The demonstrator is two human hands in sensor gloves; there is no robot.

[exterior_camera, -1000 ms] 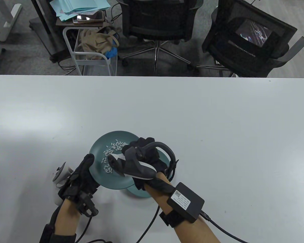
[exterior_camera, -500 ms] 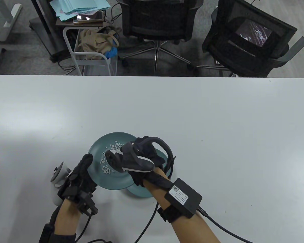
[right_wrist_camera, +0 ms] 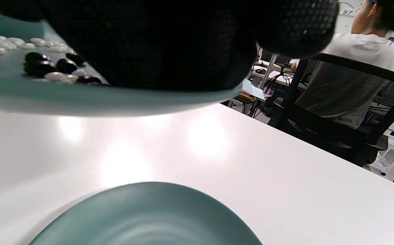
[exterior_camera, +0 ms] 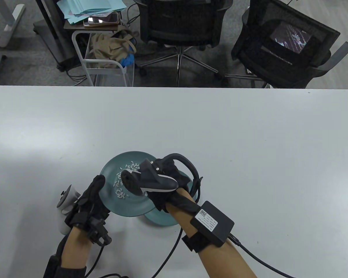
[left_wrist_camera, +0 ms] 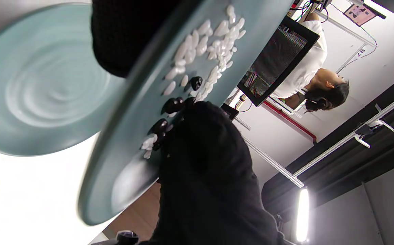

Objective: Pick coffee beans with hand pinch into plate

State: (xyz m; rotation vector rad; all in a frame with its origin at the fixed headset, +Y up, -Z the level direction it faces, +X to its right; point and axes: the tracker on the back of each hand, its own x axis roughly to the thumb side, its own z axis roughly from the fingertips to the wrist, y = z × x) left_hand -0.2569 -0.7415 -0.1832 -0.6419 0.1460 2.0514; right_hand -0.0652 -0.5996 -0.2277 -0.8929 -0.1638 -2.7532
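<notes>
The left hand (exterior_camera: 90, 199), lower left of the table view, grips the rim of the raised, tilted top plate (exterior_camera: 127, 208). On it dark beans (left_wrist_camera: 173, 104) lie mixed among white grains (left_wrist_camera: 213, 44). The right hand (exterior_camera: 168, 182) reaches in at the beans; whether its fingertips pinch one cannot be told. The bare lower plate (right_wrist_camera: 149, 214) sits beneath on the table (exterior_camera: 249, 130). Done well: pinch dark beans only, hold the tilt steady, release low over the lower plate.
</notes>
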